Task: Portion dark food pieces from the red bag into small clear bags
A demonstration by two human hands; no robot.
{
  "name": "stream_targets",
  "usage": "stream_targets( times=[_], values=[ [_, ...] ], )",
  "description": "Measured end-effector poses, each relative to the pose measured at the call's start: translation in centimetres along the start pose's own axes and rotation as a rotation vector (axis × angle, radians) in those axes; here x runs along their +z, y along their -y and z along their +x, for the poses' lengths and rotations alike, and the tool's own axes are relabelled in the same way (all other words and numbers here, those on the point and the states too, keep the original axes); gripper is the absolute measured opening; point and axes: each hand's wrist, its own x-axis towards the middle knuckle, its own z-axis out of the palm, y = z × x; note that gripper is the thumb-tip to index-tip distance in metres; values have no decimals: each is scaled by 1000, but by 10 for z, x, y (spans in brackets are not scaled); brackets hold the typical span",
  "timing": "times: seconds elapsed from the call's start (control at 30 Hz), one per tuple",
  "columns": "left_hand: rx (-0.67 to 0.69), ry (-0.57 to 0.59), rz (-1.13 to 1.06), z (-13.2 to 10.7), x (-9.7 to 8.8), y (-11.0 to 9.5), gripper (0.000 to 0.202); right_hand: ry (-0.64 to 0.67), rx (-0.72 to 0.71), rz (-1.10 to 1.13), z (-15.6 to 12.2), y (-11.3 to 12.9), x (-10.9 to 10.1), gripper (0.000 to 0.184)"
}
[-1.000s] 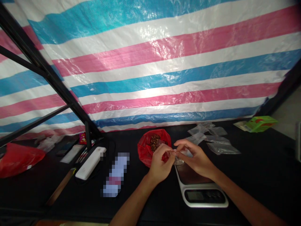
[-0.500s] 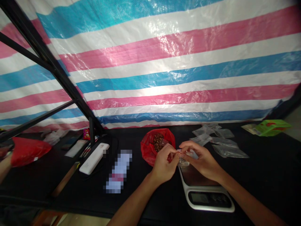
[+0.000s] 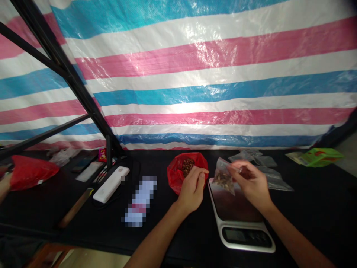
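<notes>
My right hand (image 3: 252,184) pinches a small clear zip bag (image 3: 223,176) by its side, between thumb and fingers. Brown seed-like pieces lie in its lower part. The bag hangs tilted above the far left part of a kitchen scale (image 3: 231,204) with a dark plate and a pale frame. My left hand (image 3: 192,188) is closed, its fingers curled together in front of the right side of an open red plastic bag (image 3: 173,178). Whatever those fingers hold, if anything, is hidden. More brown pieces (image 3: 187,166) show inside the red bag.
Flat clear bags (image 3: 275,178) lie behind my right hand, with a green packet (image 3: 320,157) farther right. Left are a blurred-out phone-shaped item (image 3: 141,201), a white power bank (image 3: 111,184) and a knife-like blade (image 3: 75,210). Another person's hand (image 3: 5,183) touches a red bag (image 3: 33,173).
My hands have come apart from their shared hold on the small zip bag. The right hand now has it alone, raised more upright; the left has drawn back toward the red bag.
</notes>
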Motion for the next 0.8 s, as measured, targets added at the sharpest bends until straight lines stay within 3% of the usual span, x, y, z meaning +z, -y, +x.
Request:
stream_targets(
  times=[0.1, 0.2, 0.4, 0.67, 0.8],
  values=[
    [72, 79, 158, 2, -10, 1, 32, -138, 95, -8, 13, -11, -10, 35],
    [68, 98, 214, 4, -14, 4, 31, -123, 151, -83, 19, -28, -17, 41],
    [78, 226, 373, 3, -13, 7, 28, 167, -56, -412, 19, -54, -19, 41],
    [130, 270, 556, 4, -10, 13, 29, 473, -89, -581, 42, -54, -3, 41],
    [92, 238, 584, 4, -10, 17, 29, 434, -214, -703, 62, -42, -22, 39]
  ],
)
